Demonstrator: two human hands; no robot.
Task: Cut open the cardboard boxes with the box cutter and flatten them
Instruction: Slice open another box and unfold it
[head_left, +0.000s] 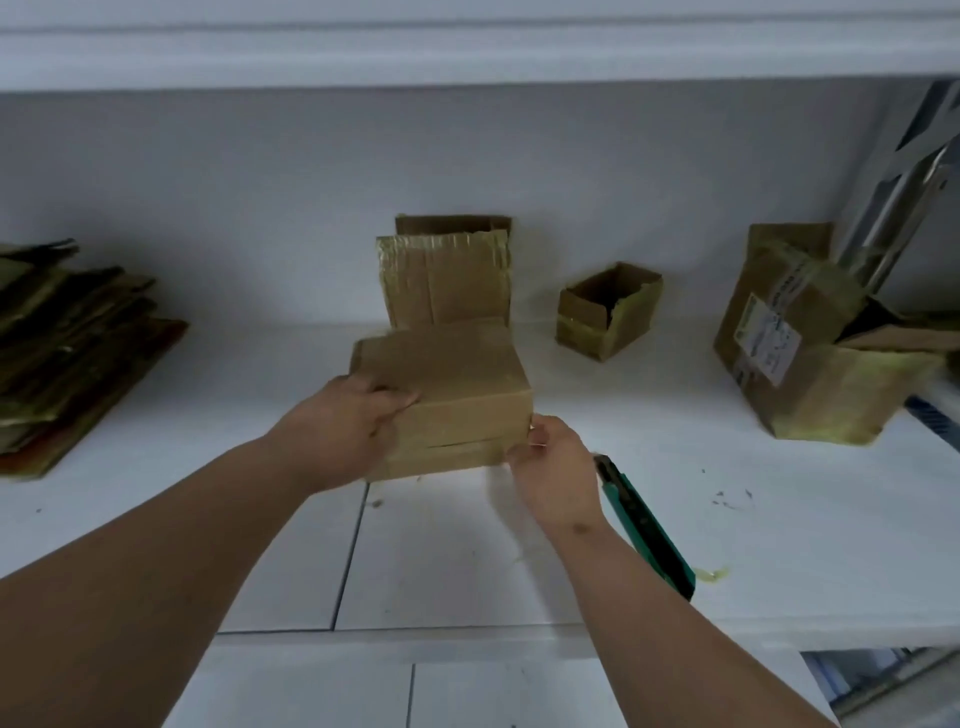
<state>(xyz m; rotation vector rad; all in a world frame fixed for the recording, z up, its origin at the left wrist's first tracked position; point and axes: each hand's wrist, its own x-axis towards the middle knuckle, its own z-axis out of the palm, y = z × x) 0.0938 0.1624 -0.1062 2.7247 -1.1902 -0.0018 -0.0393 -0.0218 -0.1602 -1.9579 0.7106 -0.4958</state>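
while i stand over the white bench (779, 545), which fills most of the view below a pale wall, a stack (72, 353) of flattened cardboard lies at its far left edge. at the far right a big box (810, 374) with a white label leans tilted, its top flaps loose, with a metal post rising behind it. in the middle, close to me, sits the box (457, 384) i am working on, closed on top, with a seam running along its near face. just behind it a taped box (447, 280) stands with its flaps up against the wall. to the right of that, well apart from the rest, is a small box (608, 312), open at the top with a torn rim.

my left hand (343, 421) rests on the near left corner of the middle box, thumb lying over the top and the other fingers curled around the side, so that grip clamps the box. my right hand (556, 467) is at the near right corner, low down, fingertips pinched on the edge there, seemingly on a bit of tape or flap, though blur keeps me from telling which. the cutter (649, 530), green and black, lies on the bench just right of my right wrist, pointing away from me, in neither hand. a scrap (711, 574) of yellowish tape lies near its near end, and small dark specks dot the bench further right.
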